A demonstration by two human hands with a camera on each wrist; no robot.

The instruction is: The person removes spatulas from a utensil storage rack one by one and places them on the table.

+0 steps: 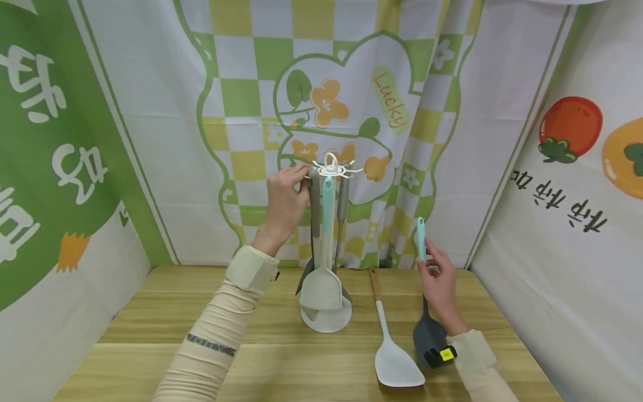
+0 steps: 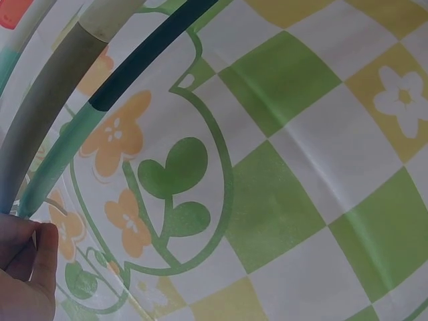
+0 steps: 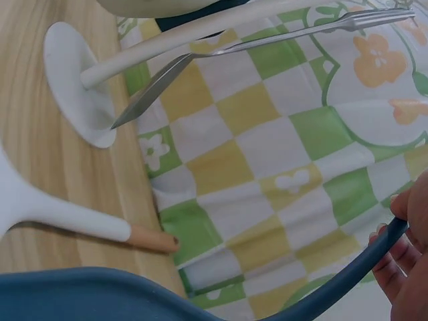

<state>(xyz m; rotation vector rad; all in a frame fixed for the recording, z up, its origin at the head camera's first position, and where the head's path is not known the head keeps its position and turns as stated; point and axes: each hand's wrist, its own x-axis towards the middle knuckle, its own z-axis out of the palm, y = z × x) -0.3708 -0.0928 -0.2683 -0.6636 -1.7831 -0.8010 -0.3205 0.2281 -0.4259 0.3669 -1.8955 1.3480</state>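
Observation:
At the top of a white utensil rack [image 1: 331,170], my left hand [image 1: 286,204] pinches the mint handle end of a dark utensil [image 2: 63,157]. A grey-handled utensil [image 1: 315,206] hangs close by and partly hides it in the head view. A white turner [image 1: 321,287] with a mint handle hangs at the front, and a metal turner [image 3: 157,87] with a grey handle hangs on the right. My right hand [image 1: 439,279] holds a dark blue cooking utensil [image 1: 429,335], its mint handle pointing up and its broad head low, partly hidden by the wrist.
A white turner with a wooden handle end [image 1: 397,363] lies on the wooden table [image 1: 201,312], right of the rack's round white base [image 1: 334,321]. A checked cloth [image 1: 241,95] hangs behind, with printed side panels [image 1: 577,234] left and right.

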